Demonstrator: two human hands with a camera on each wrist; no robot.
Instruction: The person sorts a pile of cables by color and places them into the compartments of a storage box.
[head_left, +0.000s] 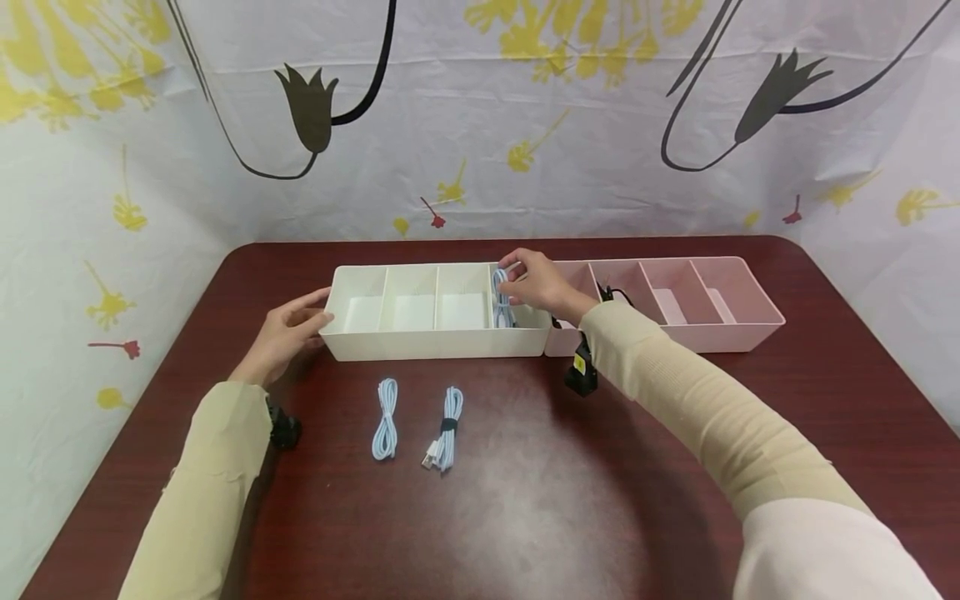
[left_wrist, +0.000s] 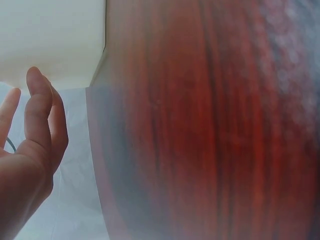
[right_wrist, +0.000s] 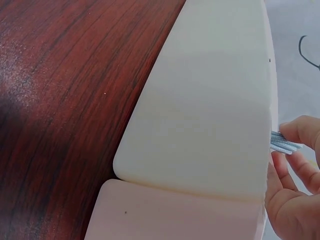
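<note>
A white divided box (head_left: 442, 344) stands on the table, its compartments in a row. In its rightmost compartment a coiled light-blue cable (head_left: 501, 300) stands on end, and my right hand (head_left: 538, 283) holds its top between thumb and fingers. From the right wrist view, the cable's end (right_wrist: 285, 143) sticks up past the box rim beside my thumb. My left hand (head_left: 288, 327) touches the box's left end with its fingers fairly straight; the left wrist view shows the fingertips (left_wrist: 35, 75) against the white wall. Two more coiled light-blue cables, one loose-looking (head_left: 385, 421) and one with a black strap (head_left: 447, 425), lie in front.
A pink divided box (head_left: 720, 337) adjoins the white one on the right, partly covered by my right forearm. Something black, like a cable (head_left: 617, 293), shows in one of its compartments. A patterned cloth (head_left: 480, 125) hangs behind the table's far edge.
</note>
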